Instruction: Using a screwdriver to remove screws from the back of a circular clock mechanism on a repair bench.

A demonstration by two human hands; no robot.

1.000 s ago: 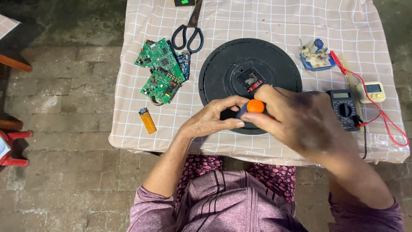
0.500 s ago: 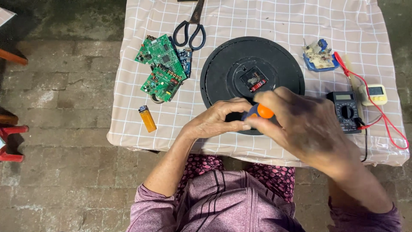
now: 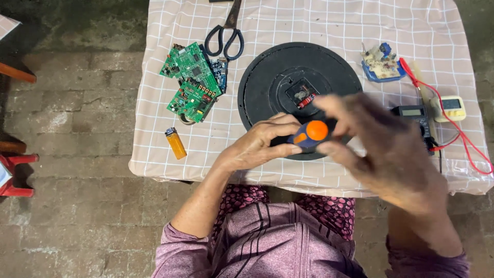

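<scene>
A round black disc (image 3: 267, 87), the back of a wall clock with a small movement (image 3: 301, 95) at its centre, lies on the checked tablecloth (image 3: 319, 25). Over its near edge my left hand (image 3: 260, 144) pinches the blue shaft end of a screwdriver with an orange and blue handle (image 3: 310, 134). My right hand (image 3: 381, 149) is raised above it, fingers curled around the orange handle end; the hand is blurred. The screwdriver's tip is hidden under my fingers.
Green circuit boards (image 3: 191, 82) and black-handled scissors (image 3: 226, 33) lie left of the disc. An orange lighter (image 3: 175, 142) sits near the table's front left edge. At the right are a multimeter (image 3: 411, 116) with red leads (image 3: 453, 128), a small yellow device (image 3: 450, 107) and a blue-based part (image 3: 380, 63).
My right hand has lifted and shifted right along the orange handle. My left hand keeps its pinch on the screwdriver. The view has drifted slightly.
</scene>
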